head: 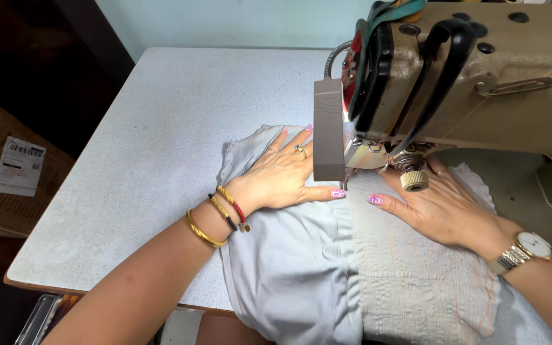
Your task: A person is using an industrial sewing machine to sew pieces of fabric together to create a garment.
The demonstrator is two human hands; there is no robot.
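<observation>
Both hands flat, fingers spread: left hand (pixel 285 176) and right hand (pixel 445 207) pin grey fabric (pixel 327 255) under the machine (pixel 467 76). Looks soft, light, slippery; best pressed either side of the needle.

A cardboard box (pixel 7 169) sits left, beside the grey table (pixel 161 121).

Grey table (pixel 161 128), pale, seemingly shirred fabric (pixel 301 268)
</observation>
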